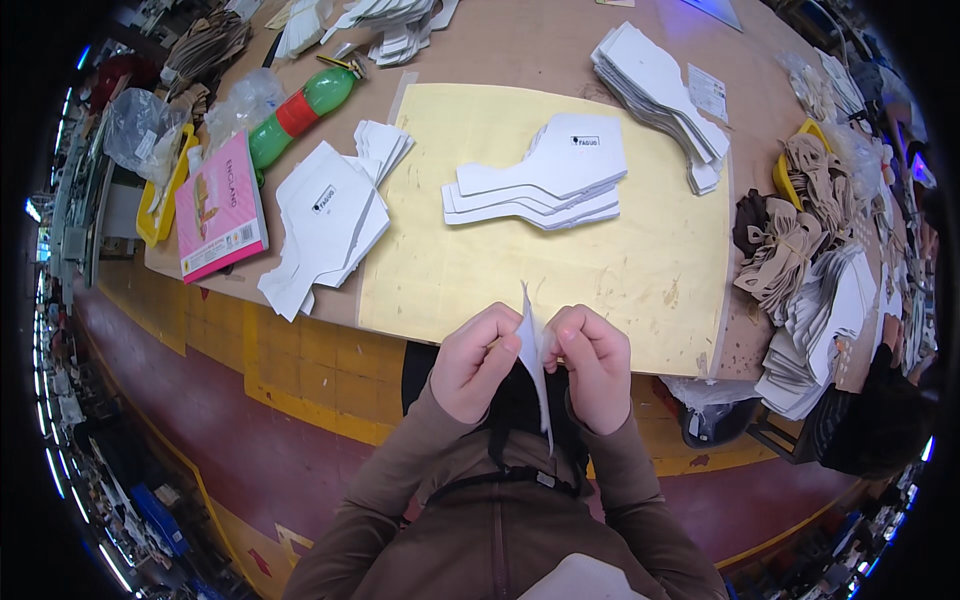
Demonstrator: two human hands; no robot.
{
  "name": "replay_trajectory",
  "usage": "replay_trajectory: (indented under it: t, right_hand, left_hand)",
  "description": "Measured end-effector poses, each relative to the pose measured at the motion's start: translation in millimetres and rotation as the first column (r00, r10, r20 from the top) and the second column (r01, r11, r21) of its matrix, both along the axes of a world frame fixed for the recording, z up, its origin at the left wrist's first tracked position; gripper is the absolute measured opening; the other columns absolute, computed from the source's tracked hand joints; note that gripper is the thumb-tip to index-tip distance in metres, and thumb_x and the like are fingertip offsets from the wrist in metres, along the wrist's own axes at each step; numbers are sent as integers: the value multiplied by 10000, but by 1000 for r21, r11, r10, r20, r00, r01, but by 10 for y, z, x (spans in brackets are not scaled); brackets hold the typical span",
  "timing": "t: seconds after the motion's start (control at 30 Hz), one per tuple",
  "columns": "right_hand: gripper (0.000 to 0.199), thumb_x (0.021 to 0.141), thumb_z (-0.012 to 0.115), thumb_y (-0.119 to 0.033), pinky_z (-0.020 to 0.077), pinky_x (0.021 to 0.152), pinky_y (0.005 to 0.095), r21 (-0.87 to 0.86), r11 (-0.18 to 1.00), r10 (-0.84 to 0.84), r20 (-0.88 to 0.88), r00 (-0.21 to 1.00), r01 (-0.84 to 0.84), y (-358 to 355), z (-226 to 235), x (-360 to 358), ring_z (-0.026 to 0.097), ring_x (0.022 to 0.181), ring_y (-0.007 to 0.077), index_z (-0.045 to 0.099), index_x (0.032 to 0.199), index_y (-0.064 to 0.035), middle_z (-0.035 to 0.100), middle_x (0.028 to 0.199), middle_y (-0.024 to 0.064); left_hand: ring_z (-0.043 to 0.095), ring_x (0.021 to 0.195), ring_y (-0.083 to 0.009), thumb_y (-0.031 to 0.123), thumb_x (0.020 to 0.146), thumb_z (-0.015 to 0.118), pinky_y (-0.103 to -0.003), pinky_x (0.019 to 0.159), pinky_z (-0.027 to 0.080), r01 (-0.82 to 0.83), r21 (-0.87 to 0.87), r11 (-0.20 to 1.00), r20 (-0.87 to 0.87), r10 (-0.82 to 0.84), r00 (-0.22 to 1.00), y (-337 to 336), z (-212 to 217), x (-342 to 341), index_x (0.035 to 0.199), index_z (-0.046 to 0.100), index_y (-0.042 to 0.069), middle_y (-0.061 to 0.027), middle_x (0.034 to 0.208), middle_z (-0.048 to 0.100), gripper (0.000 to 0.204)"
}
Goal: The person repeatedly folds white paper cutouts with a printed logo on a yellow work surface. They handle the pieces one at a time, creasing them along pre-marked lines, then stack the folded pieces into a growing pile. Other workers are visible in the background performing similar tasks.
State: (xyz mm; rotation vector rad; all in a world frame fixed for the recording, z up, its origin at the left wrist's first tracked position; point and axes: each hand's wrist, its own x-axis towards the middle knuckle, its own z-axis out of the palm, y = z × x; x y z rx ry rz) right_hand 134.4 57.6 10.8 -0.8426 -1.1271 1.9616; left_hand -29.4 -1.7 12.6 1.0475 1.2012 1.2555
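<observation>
Just off the table's near edge, a thin white cut piece (532,365) stands edge-on between my hands. My left hand (478,365) is closed on it, thumb and fingers pinching its left face. On the other side my right hand (594,365) is closed too, fingertips pinched right by the piece at a small pale bit that I cannot make out clearly. Beyond them a fanned stack of white shaped pieces (540,175) lies on the yellow sheet (430,270). To its left is another white stack (330,215), and a third white stack (660,95) sits at the far right.
A pink book (220,210), a green bottle with a red label (300,115) and a yellow tray (165,195) are at the left. Bundled brown pieces (790,250) and more white pieces (825,315) crowd the right edge. Another white piece (580,580) rests low in front of me.
</observation>
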Motion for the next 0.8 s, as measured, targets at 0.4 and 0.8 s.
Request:
replay_trajectory:
  t: [0.4,0.8]
  right_hand:
    - [50,907,647,89,494,759,228,18,997,75,180,981,-80,-23,91,114,595,848,73,627,941,59,621,964,41]
    - [137,921,667,65,566,863,263,99,991,69,186,980,-88,-46,130,9,648,955,116,611,1046,59,599,1032,65]
  left_hand:
    - [493,767,-118,145,1047,473,-262,727,424,-50,-23,998,-135,46,990,-59,-57,-36,941,551,-11,-65,866,568,204]
    - [574,785,-171,74,1024,506,-295,730,482,-85,92,992,-248,105,963,3,1,-32,976,578,-5,-116,937,598,118]
